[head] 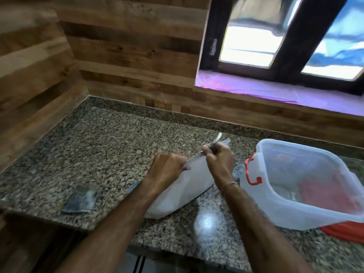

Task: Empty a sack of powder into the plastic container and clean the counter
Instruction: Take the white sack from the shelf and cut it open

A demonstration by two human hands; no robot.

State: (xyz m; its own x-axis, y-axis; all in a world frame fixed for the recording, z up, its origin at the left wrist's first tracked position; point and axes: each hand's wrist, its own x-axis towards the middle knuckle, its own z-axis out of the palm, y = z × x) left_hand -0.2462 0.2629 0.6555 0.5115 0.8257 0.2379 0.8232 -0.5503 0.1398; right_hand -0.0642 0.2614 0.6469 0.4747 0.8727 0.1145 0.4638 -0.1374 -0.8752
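Hands (167, 168) (219, 158) side by side | fingers pinch sack (189, 186) top edge | forearms extended

Wood-plank walls (122, 56), dark-framed window (285, 36) (daylight outside), purple-lined sill (256, 89).

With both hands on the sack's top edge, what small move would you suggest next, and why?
Probably pull the top edge apart to open it: the left hand and right hand pinch the white sack, which lies on the counter, with the plastic container waiting open.
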